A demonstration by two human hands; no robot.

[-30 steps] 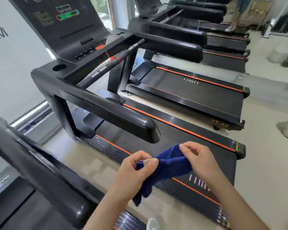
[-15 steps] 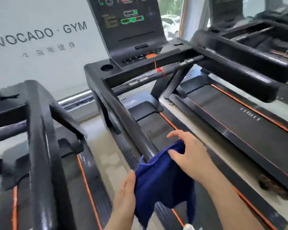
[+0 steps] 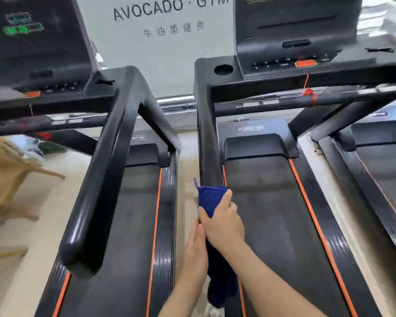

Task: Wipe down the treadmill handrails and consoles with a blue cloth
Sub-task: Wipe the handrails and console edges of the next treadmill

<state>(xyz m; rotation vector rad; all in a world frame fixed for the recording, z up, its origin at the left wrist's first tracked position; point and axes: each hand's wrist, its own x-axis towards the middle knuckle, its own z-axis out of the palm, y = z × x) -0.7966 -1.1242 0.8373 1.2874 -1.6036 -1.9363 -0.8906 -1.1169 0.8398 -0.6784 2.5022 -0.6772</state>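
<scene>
A blue cloth (image 3: 209,199) is draped over the near end of the left handrail (image 3: 205,133) of the right-hand treadmill. My right hand (image 3: 224,223) presses the cloth onto the rail from above, fingers wrapped over it. My left hand (image 3: 196,252) lies flat against the rail's left side, touching the cloth's lower part, which hangs down dark below. That treadmill's console (image 3: 293,35) stands at the top right, with an orange button (image 3: 306,63) and a cup hole (image 3: 223,69).
A second treadmill stands on the left, its right handrail (image 3: 101,179) reaching toward me and its console (image 3: 32,42) at the top left. A red cord (image 3: 309,92) hangs over the crossbar. Wooden furniture (image 3: 7,170) sits at the far left. A narrow floor strip separates the machines.
The view swung left to face both consoles. The cloth, held loosely between both hands before, now sits wrapped over the handrail end under my right hand.
</scene>
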